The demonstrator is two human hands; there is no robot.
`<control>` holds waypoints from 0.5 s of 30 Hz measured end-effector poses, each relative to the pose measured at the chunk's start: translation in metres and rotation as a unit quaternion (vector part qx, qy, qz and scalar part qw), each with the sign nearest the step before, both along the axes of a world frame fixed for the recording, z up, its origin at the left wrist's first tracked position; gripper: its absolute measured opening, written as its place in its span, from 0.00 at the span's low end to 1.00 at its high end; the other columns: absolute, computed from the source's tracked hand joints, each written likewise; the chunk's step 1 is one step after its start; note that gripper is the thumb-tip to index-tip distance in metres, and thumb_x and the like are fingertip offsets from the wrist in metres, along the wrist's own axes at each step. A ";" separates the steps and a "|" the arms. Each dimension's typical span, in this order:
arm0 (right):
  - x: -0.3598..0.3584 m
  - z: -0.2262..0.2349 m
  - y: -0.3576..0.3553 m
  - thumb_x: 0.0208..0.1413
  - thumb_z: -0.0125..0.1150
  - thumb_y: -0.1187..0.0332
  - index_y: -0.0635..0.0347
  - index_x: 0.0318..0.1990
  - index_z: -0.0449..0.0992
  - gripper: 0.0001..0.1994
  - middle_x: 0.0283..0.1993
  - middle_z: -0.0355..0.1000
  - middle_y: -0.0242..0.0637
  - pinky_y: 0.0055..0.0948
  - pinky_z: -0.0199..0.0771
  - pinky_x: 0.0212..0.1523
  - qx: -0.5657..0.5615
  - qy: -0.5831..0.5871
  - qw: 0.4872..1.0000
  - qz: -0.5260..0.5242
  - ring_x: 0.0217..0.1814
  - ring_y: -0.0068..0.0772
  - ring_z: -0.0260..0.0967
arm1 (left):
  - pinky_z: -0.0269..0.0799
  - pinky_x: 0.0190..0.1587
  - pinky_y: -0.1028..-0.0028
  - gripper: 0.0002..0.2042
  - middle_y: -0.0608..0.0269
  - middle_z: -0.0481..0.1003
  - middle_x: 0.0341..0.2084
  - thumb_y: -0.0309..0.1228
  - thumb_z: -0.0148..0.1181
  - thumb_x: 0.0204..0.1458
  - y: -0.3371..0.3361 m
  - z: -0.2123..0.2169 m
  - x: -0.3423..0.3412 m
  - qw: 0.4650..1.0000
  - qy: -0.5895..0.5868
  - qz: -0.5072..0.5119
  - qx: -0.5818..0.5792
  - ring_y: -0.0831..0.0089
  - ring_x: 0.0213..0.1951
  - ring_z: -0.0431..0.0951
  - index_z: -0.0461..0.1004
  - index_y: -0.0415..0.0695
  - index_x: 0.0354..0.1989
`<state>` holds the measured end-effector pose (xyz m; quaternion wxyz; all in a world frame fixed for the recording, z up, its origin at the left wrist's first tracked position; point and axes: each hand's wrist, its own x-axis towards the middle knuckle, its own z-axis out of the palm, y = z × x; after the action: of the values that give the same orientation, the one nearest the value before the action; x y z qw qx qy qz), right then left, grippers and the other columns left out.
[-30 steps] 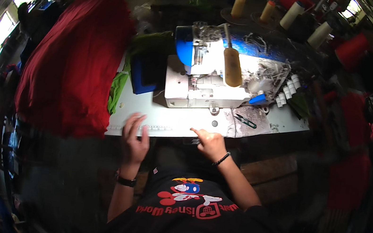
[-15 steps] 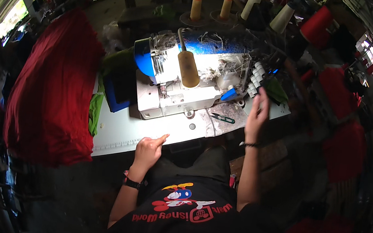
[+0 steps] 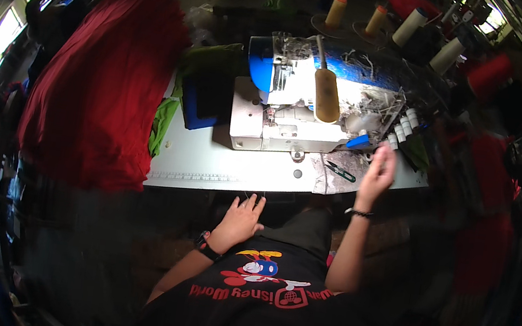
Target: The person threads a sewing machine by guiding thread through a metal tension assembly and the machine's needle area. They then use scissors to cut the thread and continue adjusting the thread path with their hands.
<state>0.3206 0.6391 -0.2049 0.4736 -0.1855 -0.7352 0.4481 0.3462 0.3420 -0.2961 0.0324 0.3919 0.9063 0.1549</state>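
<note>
Sewing machine (image 3: 309, 106), white and blue, on table (image 3: 208, 162). Right hand (image 3: 378, 173) raised open beside its right end, holding nothing. Left hand (image 3: 239, 220) spread flat below the table edge, empty. Red cloth (image 3: 99, 80) heaped to the machine's left.

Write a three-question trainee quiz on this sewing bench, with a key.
1. True or false: the right hand is raised beside the sewing machine.
2. Where is the left hand? A) on the red cloth B) at the near edge of the table C) on a thread cone
3. Which small tool lies on the table just left of the right hand?

Key: 1 true. 2 B. 3 the snips.
</note>
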 end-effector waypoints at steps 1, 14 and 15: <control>-0.005 -0.025 -0.014 0.60 0.51 0.71 0.65 0.40 0.74 0.08 0.36 0.72 0.32 0.19 0.69 0.33 -0.071 0.025 0.992 0.106 0.29 0.17 0.64 | 0.66 0.53 0.60 0.21 0.55 0.70 0.51 0.40 0.55 0.53 -0.001 0.019 0.007 1.000 -0.022 -0.004 -0.002 0.59 0.46 0.74 0.69 0.42 0.52; -0.048 -0.046 -0.109 0.62 0.48 0.63 0.63 0.48 0.72 0.14 0.21 0.67 0.29 0.17 0.55 0.19 -0.389 -0.195 0.713 0.549 0.18 0.16 0.55 | 0.59 0.56 0.58 0.10 0.58 0.73 0.46 0.32 0.64 0.46 -0.176 0.170 0.010 0.923 0.141 0.358 0.004 0.60 0.48 0.73 0.77 0.43 0.36; -0.046 -0.064 -0.101 0.61 0.48 0.65 0.63 0.46 0.72 0.13 0.21 0.68 0.32 0.20 0.60 0.21 -0.291 -0.229 0.785 0.497 0.19 0.20 0.60 | 0.59 0.57 0.57 0.10 0.57 0.74 0.45 0.32 0.63 0.47 -0.196 0.159 0.006 0.919 0.100 0.377 -0.059 0.61 0.47 0.73 0.77 0.43 0.37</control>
<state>0.2745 0.5381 -0.2689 -0.0731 -0.0209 -0.6477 0.7581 0.3519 0.1460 -0.1369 -0.0964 0.0324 0.9929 0.0613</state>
